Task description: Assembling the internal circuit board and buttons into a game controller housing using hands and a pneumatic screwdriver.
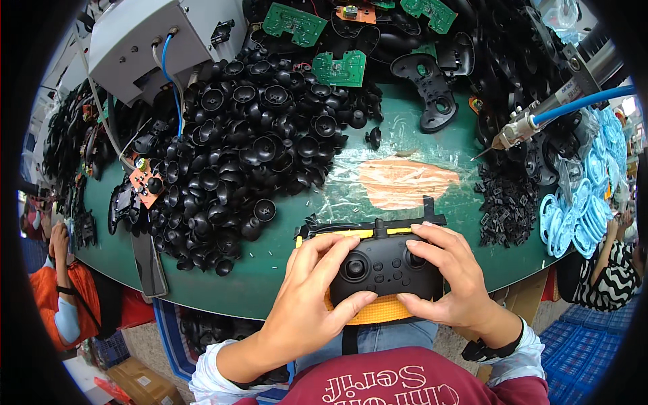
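Between my two hands is a black game controller (386, 264), its face with two thumbsticks and several small round buttons turned up. My left hand (312, 283) grips its left side, fingers along the top edge and thumb at the lower edge. My right hand (453, 280) is wrapped round the right side, with a finger by the right thumbstick (416, 256). Under the controller lies a yellow textured pad (373, 312) at the table's front edge. A black post (380, 229) stands just behind the controller's top middle.
A large heap of black thumbstick caps (236, 148) covers the left of the green table (223, 294). Small black parts (507, 209) and light-blue rings (580, 216) lie at right. A pointed tool with a blue hose (516, 131) reaches in. Green circuit boards (339, 69) lie behind.
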A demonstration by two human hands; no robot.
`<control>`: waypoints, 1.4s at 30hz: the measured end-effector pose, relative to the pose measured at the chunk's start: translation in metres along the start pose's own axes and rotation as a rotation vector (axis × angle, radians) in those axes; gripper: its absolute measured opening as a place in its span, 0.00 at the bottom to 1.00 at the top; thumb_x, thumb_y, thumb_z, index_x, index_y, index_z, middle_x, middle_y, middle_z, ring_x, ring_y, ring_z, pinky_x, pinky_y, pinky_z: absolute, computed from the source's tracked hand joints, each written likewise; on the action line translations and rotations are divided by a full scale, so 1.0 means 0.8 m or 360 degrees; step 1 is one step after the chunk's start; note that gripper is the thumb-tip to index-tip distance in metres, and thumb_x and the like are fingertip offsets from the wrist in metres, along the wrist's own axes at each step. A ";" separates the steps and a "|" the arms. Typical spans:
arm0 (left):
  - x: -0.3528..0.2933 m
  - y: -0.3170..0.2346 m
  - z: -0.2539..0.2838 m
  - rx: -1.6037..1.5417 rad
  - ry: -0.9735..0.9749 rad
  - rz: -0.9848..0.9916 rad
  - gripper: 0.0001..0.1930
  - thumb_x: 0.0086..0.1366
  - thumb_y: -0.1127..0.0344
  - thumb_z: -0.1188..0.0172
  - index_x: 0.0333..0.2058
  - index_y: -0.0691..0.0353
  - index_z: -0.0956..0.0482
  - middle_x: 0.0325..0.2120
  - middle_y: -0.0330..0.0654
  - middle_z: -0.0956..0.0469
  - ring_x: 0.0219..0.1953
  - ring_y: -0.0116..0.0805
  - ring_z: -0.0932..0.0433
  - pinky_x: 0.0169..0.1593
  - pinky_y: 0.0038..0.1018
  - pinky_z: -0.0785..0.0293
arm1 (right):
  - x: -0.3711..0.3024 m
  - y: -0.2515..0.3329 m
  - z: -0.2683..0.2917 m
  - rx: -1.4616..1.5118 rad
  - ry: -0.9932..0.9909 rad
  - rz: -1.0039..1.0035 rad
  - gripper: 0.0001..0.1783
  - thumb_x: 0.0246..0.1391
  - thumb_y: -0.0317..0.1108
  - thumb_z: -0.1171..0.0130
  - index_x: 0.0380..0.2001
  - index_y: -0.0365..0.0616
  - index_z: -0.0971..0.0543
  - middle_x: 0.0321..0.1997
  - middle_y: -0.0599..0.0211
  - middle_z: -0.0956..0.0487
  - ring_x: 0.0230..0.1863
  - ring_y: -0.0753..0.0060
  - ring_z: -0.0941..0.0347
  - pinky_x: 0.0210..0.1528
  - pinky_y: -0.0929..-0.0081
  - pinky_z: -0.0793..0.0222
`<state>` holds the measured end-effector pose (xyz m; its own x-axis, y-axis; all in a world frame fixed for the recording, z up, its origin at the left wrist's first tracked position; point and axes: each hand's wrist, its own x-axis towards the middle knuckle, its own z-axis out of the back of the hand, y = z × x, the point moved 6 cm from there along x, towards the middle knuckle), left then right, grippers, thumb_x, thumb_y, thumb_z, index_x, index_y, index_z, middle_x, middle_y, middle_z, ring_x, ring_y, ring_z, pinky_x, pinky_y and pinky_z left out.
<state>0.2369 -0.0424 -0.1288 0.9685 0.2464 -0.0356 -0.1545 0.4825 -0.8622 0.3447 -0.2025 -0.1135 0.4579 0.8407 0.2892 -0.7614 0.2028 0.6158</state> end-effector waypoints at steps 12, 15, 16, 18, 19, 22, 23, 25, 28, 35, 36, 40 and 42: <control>0.008 -0.011 0.003 0.0168 -0.0024 -0.0048 0.34 0.48 0.64 0.25 0.54 0.64 0.28 0.50 0.50 0.28 0.51 0.50 0.30 0.57 0.38 0.35 | 0.008 -0.008 0.007 0.0080 0.0177 -0.0145 0.35 0.39 0.41 0.25 0.53 0.45 0.24 0.59 0.53 0.27 0.54 0.50 0.26 0.54 0.60 0.29; 0.008 -0.008 -0.003 0.0167 -0.0077 -0.0103 0.34 0.47 0.66 0.25 0.53 0.65 0.30 0.49 0.51 0.29 0.51 0.50 0.30 0.54 0.38 0.33 | 0.004 -0.006 0.004 0.0097 0.0196 -0.0165 0.36 0.43 0.40 0.26 0.56 0.46 0.27 0.57 0.55 0.26 0.54 0.49 0.27 0.55 0.61 0.29; 0.007 -0.003 -0.005 0.0140 -0.0088 -0.0147 0.36 0.46 0.67 0.25 0.54 0.65 0.31 0.49 0.51 0.29 0.51 0.50 0.31 0.54 0.39 0.33 | 0.006 -0.007 0.002 0.0123 0.0193 -0.0132 0.36 0.44 0.39 0.27 0.57 0.44 0.28 0.56 0.54 0.26 0.54 0.50 0.27 0.54 0.63 0.29; -0.012 -0.021 -0.007 0.0252 -0.0220 -0.0369 0.40 0.43 0.69 0.24 0.55 0.65 0.34 0.48 0.52 0.31 0.50 0.51 0.31 0.54 0.40 0.33 | -0.001 -0.001 0.000 0.0388 0.0103 -0.0250 0.35 0.45 0.38 0.28 0.57 0.43 0.29 0.55 0.53 0.26 0.54 0.52 0.27 0.54 0.64 0.29; -0.024 -0.032 -0.009 0.0323 -0.0263 -0.0495 0.43 0.42 0.71 0.23 0.57 0.66 0.35 0.48 0.54 0.33 0.49 0.52 0.31 0.54 0.40 0.34 | -0.007 0.001 -0.003 0.0676 0.0036 -0.0384 0.35 0.47 0.36 0.29 0.57 0.41 0.30 0.54 0.52 0.26 0.54 0.54 0.27 0.54 0.65 0.30; -0.031 -0.046 -0.007 0.0210 -0.0278 -0.0426 0.39 0.44 0.73 0.25 0.57 0.67 0.33 0.46 0.53 0.30 0.46 0.48 0.28 0.50 0.36 0.29 | -0.003 0.026 0.010 0.0606 -0.0054 -0.0136 0.27 0.44 0.29 0.28 0.49 0.39 0.25 0.47 0.53 0.22 0.48 0.56 0.24 0.49 0.66 0.28; -0.032 -0.046 -0.008 0.0206 -0.0278 -0.0433 0.39 0.44 0.73 0.25 0.57 0.67 0.33 0.46 0.53 0.30 0.46 0.48 0.28 0.50 0.36 0.29 | -0.006 0.030 0.007 0.0598 -0.0057 -0.0135 0.27 0.44 0.29 0.28 0.49 0.39 0.25 0.47 0.53 0.22 0.48 0.56 0.24 0.49 0.66 0.28; -0.032 -0.049 -0.016 -0.0079 -0.0221 -0.0520 0.31 0.47 0.75 0.28 0.52 0.69 0.27 0.41 0.51 0.26 0.42 0.45 0.24 0.45 0.33 0.26 | -0.016 0.039 0.010 0.0484 -0.0203 -0.0012 0.25 0.41 0.27 0.27 0.45 0.38 0.22 0.43 0.55 0.20 0.44 0.56 0.22 0.46 0.67 0.26; -0.036 -0.056 -0.018 -0.0077 -0.0316 -0.0501 0.23 0.48 0.74 0.30 0.45 0.69 0.23 0.39 0.50 0.25 0.38 0.48 0.24 0.42 0.36 0.26 | -0.025 0.038 0.008 0.0487 -0.0271 -0.0006 0.24 0.40 0.26 0.27 0.44 0.38 0.21 0.43 0.55 0.20 0.44 0.55 0.22 0.44 0.67 0.25; -0.042 -0.061 -0.018 -0.0084 -0.0309 -0.0521 0.24 0.48 0.75 0.30 0.46 0.69 0.24 0.40 0.50 0.25 0.40 0.48 0.24 0.43 0.35 0.26 | -0.017 0.039 0.011 0.0817 -0.0096 0.0020 0.24 0.43 0.28 0.27 0.47 0.39 0.20 0.44 0.58 0.20 0.46 0.60 0.22 0.48 0.68 0.26; -0.041 -0.059 -0.019 -0.0080 -0.0314 -0.0520 0.24 0.48 0.75 0.30 0.46 0.69 0.24 0.40 0.50 0.25 0.40 0.48 0.24 0.43 0.35 0.26 | -0.016 0.039 0.010 0.0819 -0.0094 0.0025 0.24 0.43 0.28 0.27 0.47 0.39 0.20 0.44 0.58 0.20 0.46 0.60 0.22 0.48 0.68 0.26; -0.039 -0.055 -0.020 -0.0261 -0.0296 -0.0551 0.23 0.50 0.75 0.31 0.46 0.70 0.23 0.42 0.51 0.22 0.42 0.48 0.22 0.46 0.35 0.25 | -0.014 0.040 0.009 0.0801 -0.0116 0.0012 0.20 0.43 0.27 0.28 0.43 0.39 0.18 0.42 0.59 0.19 0.44 0.61 0.22 0.47 0.69 0.26; -0.040 -0.057 -0.021 -0.0244 -0.0288 -0.0570 0.22 0.50 0.76 0.31 0.46 0.70 0.23 0.43 0.52 0.21 0.42 0.48 0.21 0.46 0.35 0.25 | -0.013 0.043 0.008 0.0773 -0.0106 0.0030 0.20 0.43 0.27 0.28 0.42 0.39 0.18 0.41 0.60 0.19 0.43 0.61 0.22 0.46 0.69 0.26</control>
<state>0.2165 -0.0861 -0.0967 0.9037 0.2363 0.3571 0.2294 0.4371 -0.8697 0.3165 -0.2077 -0.0908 0.4867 0.8046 0.3401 -0.4748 -0.0831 0.8761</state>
